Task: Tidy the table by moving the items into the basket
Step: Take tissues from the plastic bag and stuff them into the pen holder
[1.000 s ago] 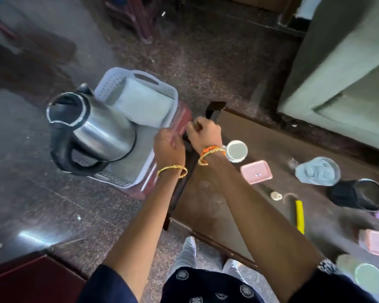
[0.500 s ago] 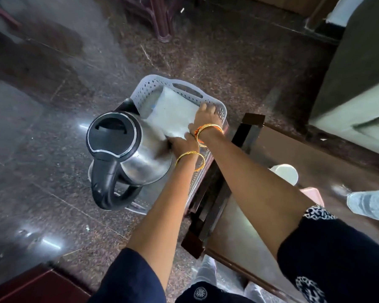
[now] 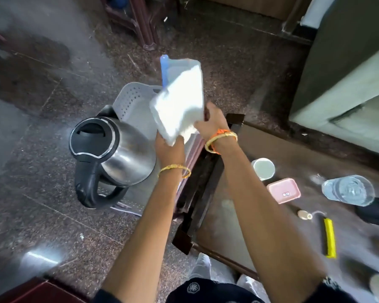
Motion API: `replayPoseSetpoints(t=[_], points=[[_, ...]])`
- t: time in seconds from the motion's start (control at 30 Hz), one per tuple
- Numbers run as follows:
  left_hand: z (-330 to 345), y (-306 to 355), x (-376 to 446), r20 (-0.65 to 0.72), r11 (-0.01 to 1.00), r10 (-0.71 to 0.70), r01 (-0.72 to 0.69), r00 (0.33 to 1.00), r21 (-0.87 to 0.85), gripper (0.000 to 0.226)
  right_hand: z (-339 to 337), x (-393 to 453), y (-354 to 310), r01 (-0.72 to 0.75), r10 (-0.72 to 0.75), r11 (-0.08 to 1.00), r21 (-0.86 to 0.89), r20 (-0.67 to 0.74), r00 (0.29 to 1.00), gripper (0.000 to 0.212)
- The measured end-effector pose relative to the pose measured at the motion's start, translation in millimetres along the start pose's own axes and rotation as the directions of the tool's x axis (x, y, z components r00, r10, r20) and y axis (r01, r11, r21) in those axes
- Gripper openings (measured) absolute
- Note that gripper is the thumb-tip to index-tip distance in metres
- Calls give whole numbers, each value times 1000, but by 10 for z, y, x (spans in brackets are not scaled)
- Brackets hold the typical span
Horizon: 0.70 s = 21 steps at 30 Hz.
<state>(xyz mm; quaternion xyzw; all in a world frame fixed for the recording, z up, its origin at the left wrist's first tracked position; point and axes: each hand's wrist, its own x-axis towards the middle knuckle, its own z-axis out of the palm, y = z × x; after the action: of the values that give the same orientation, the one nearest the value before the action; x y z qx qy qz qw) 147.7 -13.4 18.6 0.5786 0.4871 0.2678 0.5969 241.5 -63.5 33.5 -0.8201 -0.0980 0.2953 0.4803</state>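
Left hand (image 3: 170, 147): fingers curled under lower corner of white container (image 3: 178, 106), gripping it. Gold bangle on wrist.

Right hand (image 3: 212, 121): fingers wrapped round near right edge of same container, gripping it. Orange thread and gold bangle on wrist.

White container: translucent plastic, blue lid (image 3: 164, 68) on far face, tilted steeply on edge, lifted clear above far half of basket (image 3: 129, 99). Outline blurred.

Basket: pale grey, perforated walls, set beside left end of table (image 3: 228, 215), lower than tabletop. What carries it: cannot tell.

Kettle (image 3: 116, 154): stainless steel body, black lid and handle, upright in near half of basket, handle toward viewer.

On table, right of both arms:
- white cup (image 3: 263, 168), upright, nearest table's left end;
- pink tray (image 3: 283, 190), just beside cup, nearer viewer;
- clear bottle (image 3: 348, 190), lying on side, right of tray;
- small beige round item (image 3: 303, 214), near tray;
- yellow-handled tool (image 3: 329, 237), lying flat, near front edge.

Dark speckled floor (image 3: 53, 95) under and around basket.
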Motion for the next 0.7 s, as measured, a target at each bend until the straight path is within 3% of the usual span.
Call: replayPoseSetpoints(t=[0.07, 0.13, 0.23, 0.37, 0.43, 0.5, 0.57, 0.63, 0.7], points=[[-3, -55, -286, 36, 995, 61, -64, 997, 74, 32, -305, -306, 180, 3, 2, 978, 209, -22, 1000, 32], [35, -187, -567, 140, 991, 23, -41, 990, 124, 14, -601, -641, 461, -62, 81, 909, 413, -29, 996, 32], [90, -426, -1010, 277, 976, 101, -149, 956, 160, 17, -1006, -1184, 952, -185, 247, 670, 719, 19, 969, 28], [141, -894, -1620, 482, 926, 144, -290, 864, 244, 10, -1584, -1850, 1683, -241, 335, 324, 915, 127, 934, 19], [201, -1068, -1869, 536, 926, 126, -292, 835, 238, 4, -1834, -2127, 2015, -244, 369, 195, 950, 160, 916, 20], [313, -1140, -2036, 499, 978, -18, -88, 866, 188, 26, -2002, -2337, 2290, -239, 411, 192, 952, 143, 900, 18], [431, -1239, -2210, 491, 985, -123, 43, 862, 170, 47, -2151, -2500, 2565, -292, 419, 276, 916, 159, 894, 23], [511, -1341, -2354, 523, 975, -113, -8, 845, 223, 55, -2265, -2600, 2793, -467, 473, 471, 748, 232, 850, 17], [552, -1386, -2452, 552, 948, -133, -56, 823, 313, 57, -2344, -2671, 2965, -604, 556, 580, 546, 278, 784, 14]])
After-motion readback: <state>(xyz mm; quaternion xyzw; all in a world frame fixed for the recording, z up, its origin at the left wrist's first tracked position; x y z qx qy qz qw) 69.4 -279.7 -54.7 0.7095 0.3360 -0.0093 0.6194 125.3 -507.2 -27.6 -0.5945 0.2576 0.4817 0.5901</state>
